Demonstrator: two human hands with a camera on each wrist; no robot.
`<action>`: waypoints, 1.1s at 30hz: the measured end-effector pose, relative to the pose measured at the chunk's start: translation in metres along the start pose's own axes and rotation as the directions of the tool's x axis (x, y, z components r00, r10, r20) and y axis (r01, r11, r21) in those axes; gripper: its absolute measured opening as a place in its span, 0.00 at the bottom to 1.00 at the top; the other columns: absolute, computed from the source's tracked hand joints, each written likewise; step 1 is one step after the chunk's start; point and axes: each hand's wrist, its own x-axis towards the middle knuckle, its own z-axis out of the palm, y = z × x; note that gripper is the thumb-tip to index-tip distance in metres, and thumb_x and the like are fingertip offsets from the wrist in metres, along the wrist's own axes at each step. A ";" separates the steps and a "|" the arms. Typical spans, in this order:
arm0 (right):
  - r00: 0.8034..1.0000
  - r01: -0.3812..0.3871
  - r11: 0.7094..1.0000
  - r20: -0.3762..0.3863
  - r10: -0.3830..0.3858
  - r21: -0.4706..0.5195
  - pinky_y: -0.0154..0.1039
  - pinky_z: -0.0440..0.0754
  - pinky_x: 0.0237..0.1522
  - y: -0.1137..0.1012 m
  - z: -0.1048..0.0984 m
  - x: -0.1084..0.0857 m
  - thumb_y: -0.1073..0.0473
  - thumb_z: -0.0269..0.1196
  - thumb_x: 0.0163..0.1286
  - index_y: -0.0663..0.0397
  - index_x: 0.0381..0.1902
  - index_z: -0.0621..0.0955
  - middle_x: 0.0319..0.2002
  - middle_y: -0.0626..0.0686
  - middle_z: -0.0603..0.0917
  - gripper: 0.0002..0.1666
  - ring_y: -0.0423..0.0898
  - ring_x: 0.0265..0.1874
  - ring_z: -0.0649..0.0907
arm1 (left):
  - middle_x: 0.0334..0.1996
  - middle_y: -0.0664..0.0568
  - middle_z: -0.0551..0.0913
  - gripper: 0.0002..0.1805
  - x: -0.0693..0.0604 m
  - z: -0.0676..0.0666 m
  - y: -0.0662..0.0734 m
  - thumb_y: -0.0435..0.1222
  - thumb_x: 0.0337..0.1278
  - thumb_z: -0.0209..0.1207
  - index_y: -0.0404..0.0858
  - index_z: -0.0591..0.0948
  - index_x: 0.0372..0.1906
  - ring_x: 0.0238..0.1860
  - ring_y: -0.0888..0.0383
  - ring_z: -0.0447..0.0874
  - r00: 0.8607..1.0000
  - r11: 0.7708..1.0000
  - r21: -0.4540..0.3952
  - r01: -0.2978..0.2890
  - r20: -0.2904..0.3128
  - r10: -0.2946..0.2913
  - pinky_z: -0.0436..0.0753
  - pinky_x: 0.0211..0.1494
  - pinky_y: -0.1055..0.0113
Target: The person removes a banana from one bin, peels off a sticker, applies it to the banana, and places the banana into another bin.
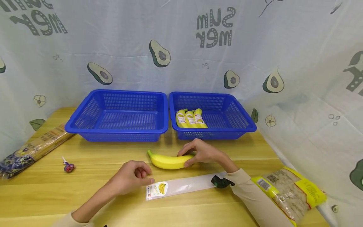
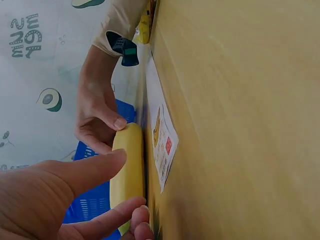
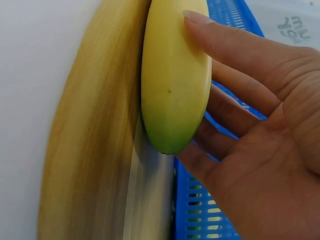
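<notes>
A yellow banana lies on the table with its stem pointing left. My right hand grips its stemless end; in the right wrist view the thumb presses one side and the fingers are behind it. Nearer to me lies a long pale flat strip, with a banana-printed label at its left end. My left hand hovers just left of that label. In the left wrist view its thumb and fingertips stand apart, holding nothing.
At the back stand two blue baskets, the left one and the right one, which holds three labelled bananas. A long noodle-like packet and a lollipop lie left. To the right is a yellow-edged bag.
</notes>
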 end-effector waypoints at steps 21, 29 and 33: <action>0.999 0.042 0.999 -0.023 -0.042 0.027 0.54 0.89 0.61 -0.002 0.000 -0.001 0.68 0.80 0.63 0.69 0.55 0.87 0.53 0.63 0.91 0.23 0.58 0.54 0.89 | 0.34 0.59 0.75 0.25 -0.011 0.021 0.009 0.35 0.28 0.90 0.49 0.84 0.31 0.42 0.59 0.72 0.999 0.950 0.311 0.023 -0.041 -0.011 0.79 0.47 0.64; 0.988 0.109 0.994 -0.108 -0.109 -0.009 0.51 0.86 0.66 -0.018 -0.008 -0.006 0.68 0.79 0.64 0.68 0.56 0.87 0.56 0.65 0.89 0.23 0.58 0.60 0.87 | 0.33 0.61 0.76 0.25 -0.013 0.022 0.007 0.35 0.31 0.89 0.49 0.82 0.32 0.42 0.59 0.72 0.999 0.950 0.310 -0.031 -0.023 0.041 0.79 0.45 0.65; 0.980 0.138 0.990 -0.144 -0.137 -0.006 0.49 0.86 0.66 -0.031 -0.010 -0.009 0.68 0.79 0.63 0.61 0.55 0.89 0.57 0.60 0.90 0.22 0.53 0.61 0.87 | 0.33 0.60 0.77 0.24 -0.013 0.022 0.005 0.32 0.38 0.86 0.47 0.80 0.34 0.39 0.61 0.73 0.996 0.971 0.224 -0.089 0.027 0.085 0.78 0.42 0.69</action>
